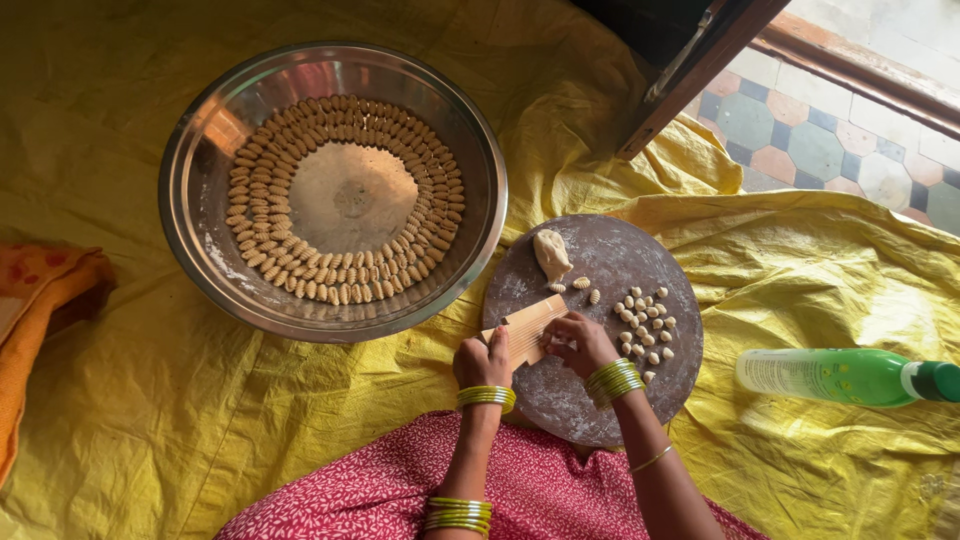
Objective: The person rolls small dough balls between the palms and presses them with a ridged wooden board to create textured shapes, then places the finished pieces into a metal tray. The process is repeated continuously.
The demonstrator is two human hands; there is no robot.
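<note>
Below, I log the items as seen from the head camera.

Left hand [483, 362]: fingers curled together, thumb up, gripping the near end of a small ribbed wooden board [527, 328]. The board lies tilted on the round stone slab [590, 410], its far end pointing toward the steel bowl.

Right hand [578, 343]: fingers bent down and bunched, pressing on the board's right edge. Whether a dough piece sits under the fingertips I cannot tell; they cover that spot.

Slab contents: a lump of dough [551, 254] near the far edge, two ridged shells just beside it, and a cluster of small dough balls [645, 322] to the right of my right hand. Flour dusts the slab.

Steel bowl [332, 190]: wide, shiny, to the left of the slab and touching its edge. Shaped dough shells [345, 272] lie in neat rings around its bare centre.

Surface: a crinkled yellow sheet [150, 400] spread over the floor. A green plastic bottle [845, 376] lies on its side to the right, well apart from the slab. An orange cloth [40, 300] sits at the left edge, cut off.

Room: patterned floor tiles [820, 140] and a dark wooden door frame at top right.

Both wrists carry green-gold bangles; red patterned fabric covers my lap, cropped at the bottom.
</note>
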